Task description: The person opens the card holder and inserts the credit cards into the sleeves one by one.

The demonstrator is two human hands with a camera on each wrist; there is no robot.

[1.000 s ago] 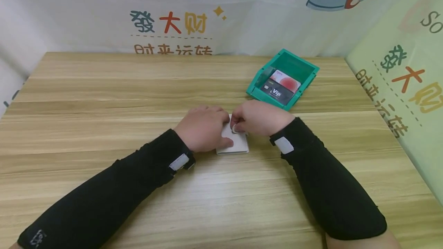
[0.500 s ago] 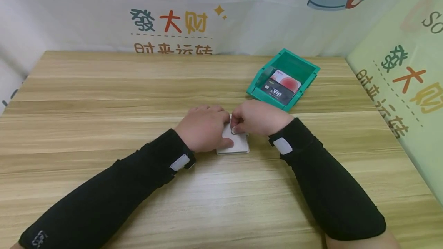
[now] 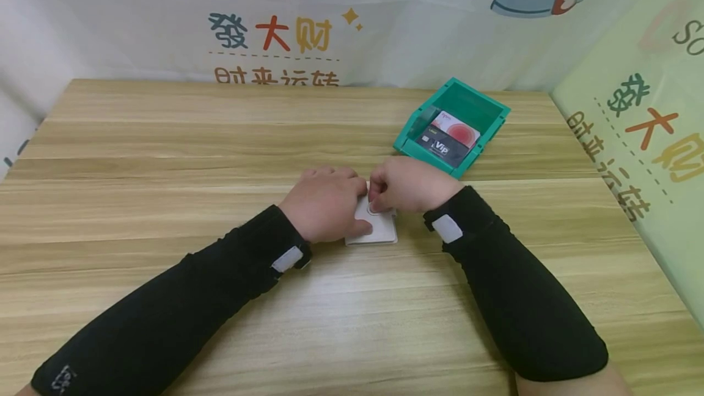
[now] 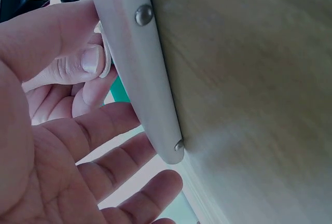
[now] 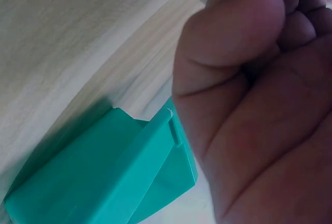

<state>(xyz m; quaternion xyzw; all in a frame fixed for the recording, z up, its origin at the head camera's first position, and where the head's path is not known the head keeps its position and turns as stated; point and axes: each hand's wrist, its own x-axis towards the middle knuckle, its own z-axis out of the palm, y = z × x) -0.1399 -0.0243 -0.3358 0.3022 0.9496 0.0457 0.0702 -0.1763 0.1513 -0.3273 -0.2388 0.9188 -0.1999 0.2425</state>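
Observation:
A small white card holder (image 3: 381,232) lies on the wooden table between the two hands. My left hand (image 3: 328,206) grips it from the left, thumb toward the near edge and fingers toward the far one. In the left wrist view, metal rivets mark the rounded spine of the card holder (image 4: 136,53). From the right, my right hand (image 3: 415,184) pinches a small rounded white tab (image 3: 373,209) between thumb and index finger, against the holder's top. The edge of this tab (image 4: 107,60) also shows behind the spine. What the holder contains is hidden.
Behind the right hand stands a green plastic bin (image 3: 466,102). Inside it are a black VIP card (image 3: 442,148) and a white card with a pink circle (image 3: 459,131). Printed cloth (image 3: 396,35) hangs along the table's far and right sides.
The right thumb and the pinched tab have come down slightly, and the tab now lies flatter on the holder. My left hand keeps its grip. The bin stays put.

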